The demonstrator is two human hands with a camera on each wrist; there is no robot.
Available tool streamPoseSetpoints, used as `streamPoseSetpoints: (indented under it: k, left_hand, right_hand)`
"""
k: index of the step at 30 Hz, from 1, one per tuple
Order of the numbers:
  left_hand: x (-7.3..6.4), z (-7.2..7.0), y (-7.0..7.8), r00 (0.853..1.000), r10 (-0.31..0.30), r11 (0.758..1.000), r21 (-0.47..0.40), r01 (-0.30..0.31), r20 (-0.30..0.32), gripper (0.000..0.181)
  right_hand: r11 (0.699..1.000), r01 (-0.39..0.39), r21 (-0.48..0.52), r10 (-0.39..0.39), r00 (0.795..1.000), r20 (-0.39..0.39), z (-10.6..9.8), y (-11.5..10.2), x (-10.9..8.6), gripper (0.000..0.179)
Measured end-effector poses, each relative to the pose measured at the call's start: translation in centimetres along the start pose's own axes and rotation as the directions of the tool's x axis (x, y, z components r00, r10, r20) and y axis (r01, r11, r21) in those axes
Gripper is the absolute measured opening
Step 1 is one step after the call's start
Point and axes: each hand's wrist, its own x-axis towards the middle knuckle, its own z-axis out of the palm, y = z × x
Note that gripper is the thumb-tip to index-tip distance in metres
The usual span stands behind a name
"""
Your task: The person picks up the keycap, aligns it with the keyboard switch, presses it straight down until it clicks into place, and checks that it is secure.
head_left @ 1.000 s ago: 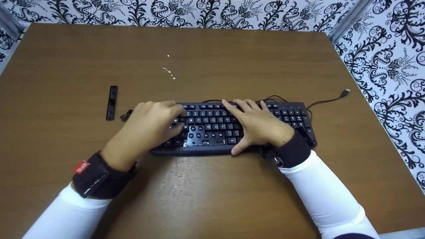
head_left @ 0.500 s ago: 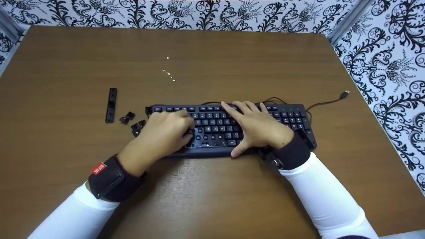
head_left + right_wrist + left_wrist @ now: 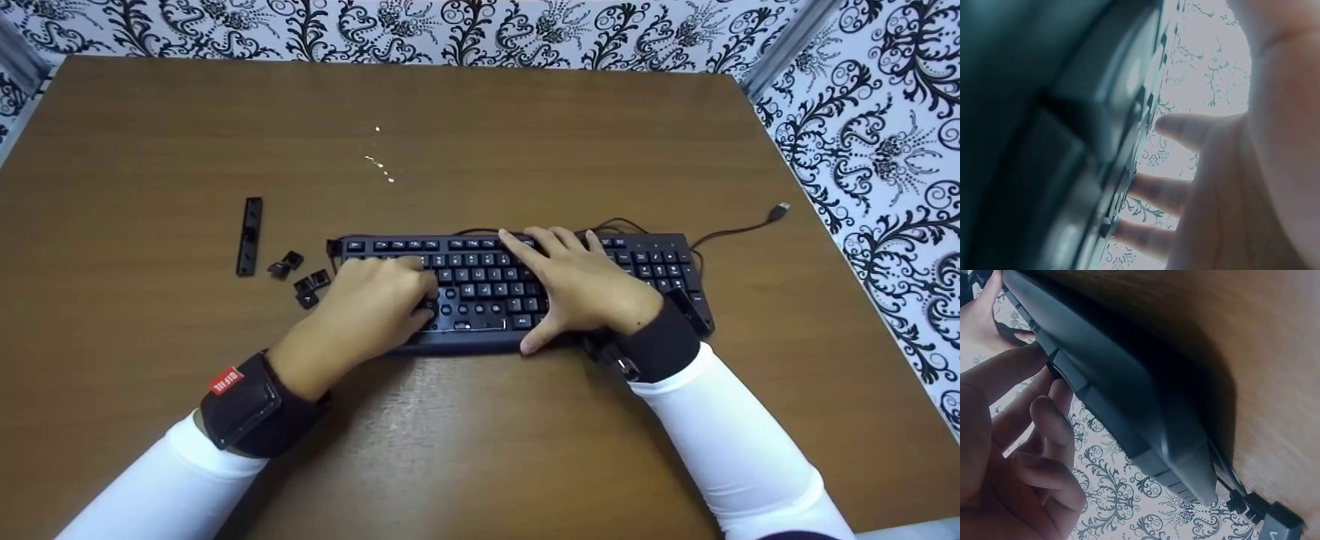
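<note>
A black keyboard [image 3: 480,345] lies on the table, with bare key seats [image 3: 457,309] in its lower middle where caps are off. My left hand [image 3: 375,300] is over its left part, thumb and forefinger pinching a keycap [image 3: 1057,363] at the key edge in the left wrist view; the other fingers curl loosely. In the head view that keycap is hidden under the hand. My right hand [image 3: 589,289] rests spread on the right half of the keys, its thumb at the front edge.
Several loose keycaps [image 3: 307,291] lie left of the keyboard. Beyond them is a long black strip [image 3: 249,236], like a space bar. The cable runs behind the keyboard to a USB plug [image 3: 778,211] at right. Small white flecks [image 3: 380,165] mark the brown table [image 3: 525,135].
My left hand has moved right along the keyboard, uncovering its left end and the loose keycaps, then stays nearly still. The right hand keeps its place.
</note>
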Motion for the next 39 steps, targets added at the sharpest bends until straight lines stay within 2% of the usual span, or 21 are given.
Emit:
streamPoseSetpoints:
  k: [21,29,39]
  left_hand:
    - [-0.08,0.01,0.04,0.998,-0.035,0.998,-0.059,0.038,0.054,0.007]
    - [-0.2,-0.02,0.08,0.998,-0.036,0.998,-0.056,0.038,0.047,0.006]
    - [-0.05,0.13,0.57,0.998,-0.043,0.995,-0.091,0.047,0.04,0.006]
  right_hand:
    - [1.0,-0.006,0.017,0.006,1.0,0.007,0.1,0.05,0.03,0.142]
    - [1.0,-0.005,0.019,0.005,1.0,0.008,0.16,-0.02,0.22,0.142]
    - [1.0,0.006,0.009,-0.006,1.0,-0.001,0.13,0.02,0.1,0.141]
